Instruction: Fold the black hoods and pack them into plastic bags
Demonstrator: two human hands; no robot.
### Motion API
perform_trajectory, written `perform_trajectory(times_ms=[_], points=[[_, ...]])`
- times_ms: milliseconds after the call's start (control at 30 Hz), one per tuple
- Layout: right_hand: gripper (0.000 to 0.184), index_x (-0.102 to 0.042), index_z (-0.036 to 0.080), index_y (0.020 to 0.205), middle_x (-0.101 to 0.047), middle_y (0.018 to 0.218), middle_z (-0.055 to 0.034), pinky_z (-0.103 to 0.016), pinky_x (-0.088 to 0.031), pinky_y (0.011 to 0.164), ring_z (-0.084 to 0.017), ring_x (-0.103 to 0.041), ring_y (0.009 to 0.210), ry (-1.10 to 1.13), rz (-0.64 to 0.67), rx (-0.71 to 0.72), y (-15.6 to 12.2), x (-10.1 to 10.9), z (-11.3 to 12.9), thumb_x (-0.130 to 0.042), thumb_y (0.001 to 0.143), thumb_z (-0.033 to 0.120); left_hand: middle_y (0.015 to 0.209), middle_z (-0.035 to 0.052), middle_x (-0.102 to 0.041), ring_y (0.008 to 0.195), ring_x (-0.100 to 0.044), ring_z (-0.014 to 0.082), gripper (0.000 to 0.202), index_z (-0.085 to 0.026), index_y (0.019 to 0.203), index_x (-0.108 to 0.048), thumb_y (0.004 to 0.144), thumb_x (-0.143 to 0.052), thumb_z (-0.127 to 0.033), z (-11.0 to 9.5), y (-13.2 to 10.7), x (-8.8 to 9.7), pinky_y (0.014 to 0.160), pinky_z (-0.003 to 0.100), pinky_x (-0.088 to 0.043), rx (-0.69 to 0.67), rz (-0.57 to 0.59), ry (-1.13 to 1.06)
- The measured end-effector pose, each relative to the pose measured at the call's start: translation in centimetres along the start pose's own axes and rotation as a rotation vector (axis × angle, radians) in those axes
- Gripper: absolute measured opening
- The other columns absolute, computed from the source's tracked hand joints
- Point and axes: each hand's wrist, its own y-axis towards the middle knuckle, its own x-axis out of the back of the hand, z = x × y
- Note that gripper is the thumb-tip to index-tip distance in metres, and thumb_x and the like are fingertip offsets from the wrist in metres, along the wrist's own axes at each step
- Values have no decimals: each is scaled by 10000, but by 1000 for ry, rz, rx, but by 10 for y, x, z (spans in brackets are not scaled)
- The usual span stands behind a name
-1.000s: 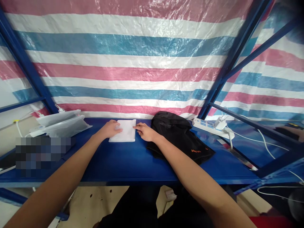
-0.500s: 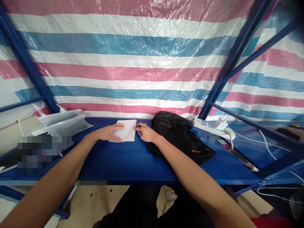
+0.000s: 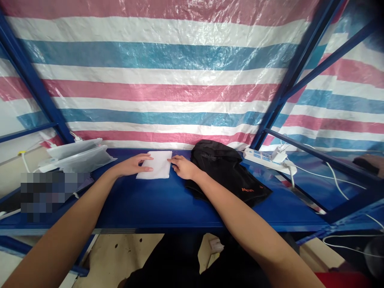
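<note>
Cloth point(image 3: 157, 166), white and folded, lies flat toward twelve o'clock on the blue worktop point(image 3: 156, 204); our left hand point(image 3: 132, 165) rests at its nine o'clock edge, fingers spread wide, thumb and forefinger touching the cloth but gripping nothing; our right hand point(image 3: 183, 168) sits at its three o'clock edge, fingers loosely bent, tips on the cloth, holding nothing. At three o'clock of that hand we see a black garment point(image 3: 228, 174); a power strip point(image 3: 262, 157) lies toward two o'clock; clear plastic bags point(image 3: 79, 155) are stacked at nine o'clock.

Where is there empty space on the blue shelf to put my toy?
Free: the bare shelf front, nearer than the white cloth and left of the black garment. Crowded: the left end with plastic bags, the right back with the power strip.
</note>
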Motion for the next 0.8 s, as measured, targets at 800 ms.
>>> perform_trajectory(times_ms=[800], points=[[613, -509, 119, 1663, -636, 1495, -209, -501, -413, 1281, -306, -576, 1428, 19, 18, -29, 0, -1, 1, -519, 1050, 106, 1627, 378, -474, 1504, -400, 605, 778, -69, 1510, -601, 874, -657, -514, 48, -10, 28, 1191, 797, -274, 654, -688, 602]])
